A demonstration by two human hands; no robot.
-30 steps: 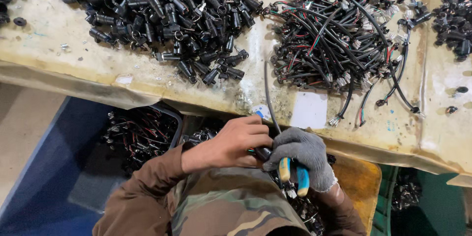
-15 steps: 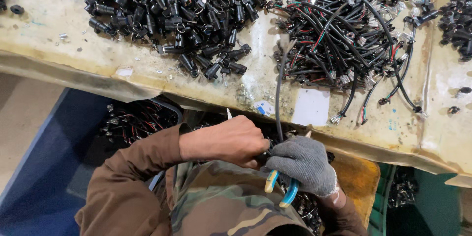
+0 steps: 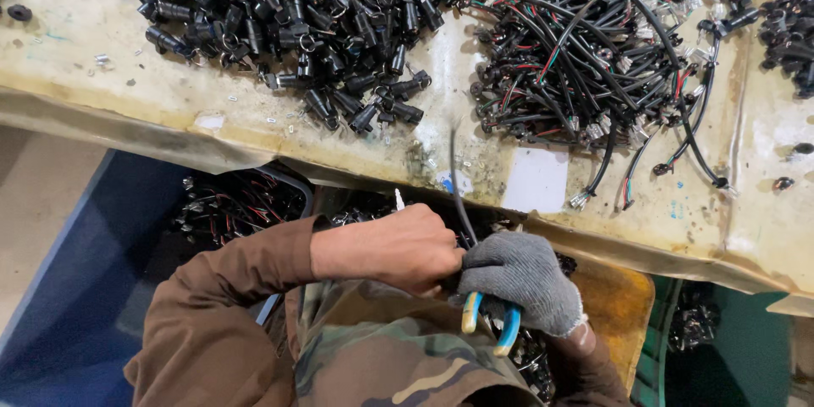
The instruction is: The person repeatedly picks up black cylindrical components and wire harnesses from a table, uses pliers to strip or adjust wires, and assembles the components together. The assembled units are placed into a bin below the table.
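Head view: we see the left hand [image 3: 398, 246] bare, fist closed on a black cable [image 3: 456, 191] at lower centre, steadying it so its free end stands up over the bench [image 3: 127, 106] edge. Right hand [image 3: 519, 280], gloved, squeezes pliers [image 3: 490, 326] against the cable beside the left fist. Connector pile [image 3: 288, 8] upper left, wire pile [image 3: 593, 51] upper right, both within reach.

Even, fairly bright overhead light, soft shadows under the bench edge, sharp focus, slight wide-angle bending at the edges.
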